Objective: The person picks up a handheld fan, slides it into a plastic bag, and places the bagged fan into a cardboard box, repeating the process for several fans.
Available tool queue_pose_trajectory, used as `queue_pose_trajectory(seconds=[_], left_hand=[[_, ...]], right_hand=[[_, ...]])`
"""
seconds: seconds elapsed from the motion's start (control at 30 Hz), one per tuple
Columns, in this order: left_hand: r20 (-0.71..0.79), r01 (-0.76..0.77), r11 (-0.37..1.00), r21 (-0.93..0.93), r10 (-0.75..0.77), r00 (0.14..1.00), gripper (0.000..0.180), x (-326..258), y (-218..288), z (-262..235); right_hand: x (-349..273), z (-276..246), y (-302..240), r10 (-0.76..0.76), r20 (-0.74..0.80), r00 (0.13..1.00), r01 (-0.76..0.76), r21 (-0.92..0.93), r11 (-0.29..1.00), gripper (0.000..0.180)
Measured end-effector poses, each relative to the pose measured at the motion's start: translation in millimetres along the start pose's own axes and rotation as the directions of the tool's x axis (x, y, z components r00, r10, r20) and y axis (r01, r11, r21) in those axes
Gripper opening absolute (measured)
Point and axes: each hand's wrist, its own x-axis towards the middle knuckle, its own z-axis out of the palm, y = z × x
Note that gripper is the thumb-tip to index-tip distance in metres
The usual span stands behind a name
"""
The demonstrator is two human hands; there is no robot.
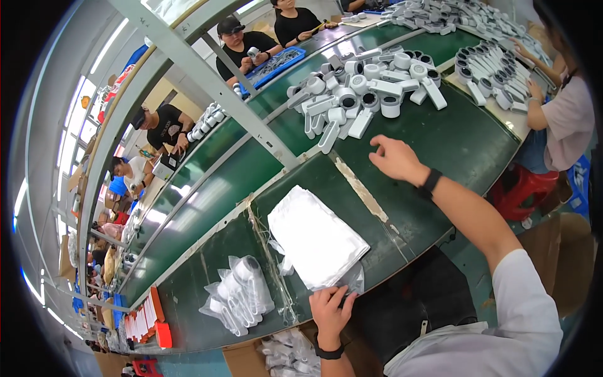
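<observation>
A stack of flat white plastic bags (314,235) lies on the green table in front of me. My left hand (331,312) is at its near edge, fingers bent over a clear bag corner and gripping it. My right hand (397,160) hovers above the table to the right, empty, with its fingers apart and partly bent. Just beyond it rises a big heap of white handheld fans (360,124) with round heads and flat handles. Left of the stack, several fans in clear bags (242,292) lie in a small pile.
A metal frame post (251,122) stands beyond the bags. Orange-and-white boxes (147,319) sit far left. Below the table edge is a carton (286,355) of bagged pieces. Co-workers sit across; one person (568,113) at right handles fans near a red stool (524,191).
</observation>
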Motion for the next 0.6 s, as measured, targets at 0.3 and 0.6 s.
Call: queue_pose_trajectory(seconds=[0.3,0.6], left_hand=[[-0.011,0.033,0.999,-0.024,-0.033,0.999,0.020,-2.4,-0.9,-0.9],[0.001,0.032,0.999,-0.036,-0.032,0.999,0.022,4.9,1.0,-1.5]], right_hand=[[100.1,56.5,16.9,0.013,-0.020,1.000,-0.022,-0.488,0.872,0.055],[104.8,51.4,28.2,0.122,-0.151,0.981,-0.172,-0.384,0.907,0.043]])
